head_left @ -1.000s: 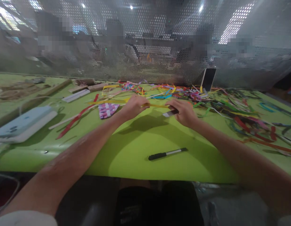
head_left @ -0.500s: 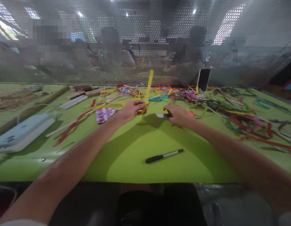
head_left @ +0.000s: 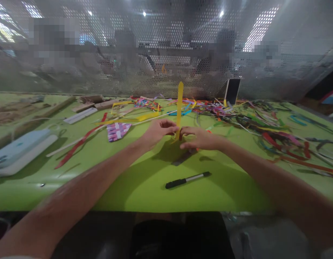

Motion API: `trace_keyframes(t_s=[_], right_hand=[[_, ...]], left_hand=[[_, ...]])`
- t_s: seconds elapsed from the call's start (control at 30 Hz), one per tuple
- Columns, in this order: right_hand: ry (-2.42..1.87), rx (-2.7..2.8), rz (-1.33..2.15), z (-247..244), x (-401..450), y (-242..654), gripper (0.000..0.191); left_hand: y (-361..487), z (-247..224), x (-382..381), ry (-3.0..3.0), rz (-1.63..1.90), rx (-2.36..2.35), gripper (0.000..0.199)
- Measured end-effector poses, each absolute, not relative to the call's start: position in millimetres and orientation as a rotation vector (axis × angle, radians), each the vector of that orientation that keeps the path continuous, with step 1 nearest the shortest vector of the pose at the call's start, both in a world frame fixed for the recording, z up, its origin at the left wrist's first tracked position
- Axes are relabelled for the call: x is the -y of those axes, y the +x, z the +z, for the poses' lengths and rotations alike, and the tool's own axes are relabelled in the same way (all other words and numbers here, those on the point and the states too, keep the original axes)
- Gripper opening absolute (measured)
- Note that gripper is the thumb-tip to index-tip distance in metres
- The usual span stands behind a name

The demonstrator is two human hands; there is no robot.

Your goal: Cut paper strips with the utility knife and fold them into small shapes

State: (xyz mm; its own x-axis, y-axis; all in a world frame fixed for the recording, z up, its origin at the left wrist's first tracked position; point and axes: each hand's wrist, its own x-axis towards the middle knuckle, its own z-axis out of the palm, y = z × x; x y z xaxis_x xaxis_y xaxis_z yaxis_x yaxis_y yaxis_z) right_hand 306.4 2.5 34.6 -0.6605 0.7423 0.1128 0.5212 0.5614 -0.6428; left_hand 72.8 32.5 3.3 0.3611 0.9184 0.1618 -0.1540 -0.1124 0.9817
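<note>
A yellow strip (head_left: 179, 104) stands nearly upright, its lower end pinched in the fingers of my left hand (head_left: 162, 132). Close on its right, my right hand (head_left: 200, 138) has bent fingers by the foot of the strip. Under that hand, a flat grey blade-like tool (head_left: 182, 158) slants down to the left, and a bit of orange shows by the palm; its grip is mostly hidden. On the table nearer to me lies a black and silver pen (head_left: 187, 180). A purple and white woven piece (head_left: 118, 131) rests left of my left hand.
Colourful strips (head_left: 209, 106) are heaped along the back of the green table (head_left: 145, 194), with more tangled strips (head_left: 279, 140) at right. A phone (head_left: 232, 91) leans upright against the perforated metal screen (head_left: 172, 79). At left are a pale blue case (head_left: 21, 145) and a red strip (head_left: 82, 140).
My left hand has shifted right with the yellow strip, which is now straighter. My right hand has come in beside it, and the blade-like tool has swung to point down toward me.
</note>
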Motion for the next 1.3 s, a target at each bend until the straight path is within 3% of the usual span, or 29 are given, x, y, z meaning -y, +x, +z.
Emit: trace_keyframes(t_s=[0.27, 0.77, 1.1, 1.3], right_hand=[[-1.147, 1.986, 0.775, 16.3, -11.4, 296.9, 0.056], [-1.068, 1.884, 0.807, 18.7, -0.4, 291.9, 0.035], [-1.004, 1.731, 0.855, 26.6, -3.8, 292.7, 0.054], [-0.997, 1.610, 0.848, 33.8, -8.2, 299.7, 0.045]], left_hand=[[75.4, 4.5, -29.8, 1.444, 1.085, -0.810, 0.030], [78.5, 4.0, -24.6, 1.456, 1.014, -0.825, 0.016], [78.6, 5.8, -24.5, 1.445, 0.970, -0.833, 0.013], [78.8, 4.1, -24.6, 1.433, 0.947, -0.839, 0.018]])
